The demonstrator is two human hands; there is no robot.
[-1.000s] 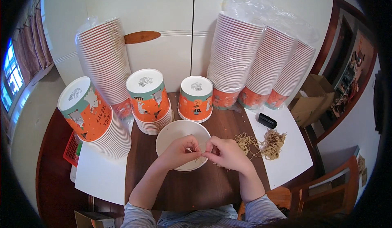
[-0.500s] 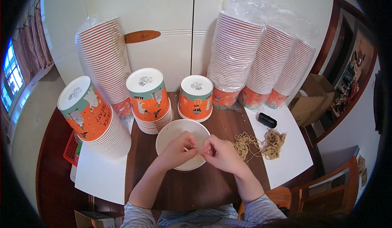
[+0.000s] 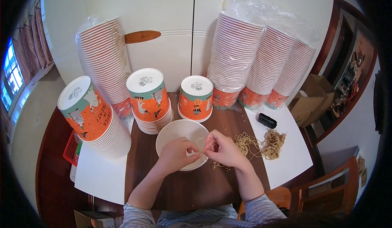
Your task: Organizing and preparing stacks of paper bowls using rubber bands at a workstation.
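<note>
A white paper bucket [image 3: 169, 135] stands mouth up on the table in front of me, and both my hands are over its near part. A thin pale string [image 3: 200, 139] makes a small loop between my hands. My right hand [image 3: 222, 148] pinches the string between thumb and fingertips. My left hand [image 3: 178, 156] is curled close beside it, thumb and forefinger closing on the string; the exact grip is too small to make out. Just right of the bucket lies a loose tangle of tan string [image 3: 245, 143], partly behind my right hand, with a thicker bundle of string [image 3: 272, 144] beyond it.
Upside-down orange paper buckets stand in a left stack [image 3: 94, 117], a middle stack [image 3: 149, 101] and a short one [image 3: 196, 99]. Plastic-wrapped bucket stacks [image 3: 237, 52] rise at the back right, another [image 3: 104, 56] at the back left. A black stapler-like object [image 3: 267, 120] lies right.
My hands have drawn slightly apart, and the fingers have opened out a little. A small string loop now shows between them. Some string now shows below my right hand.
</note>
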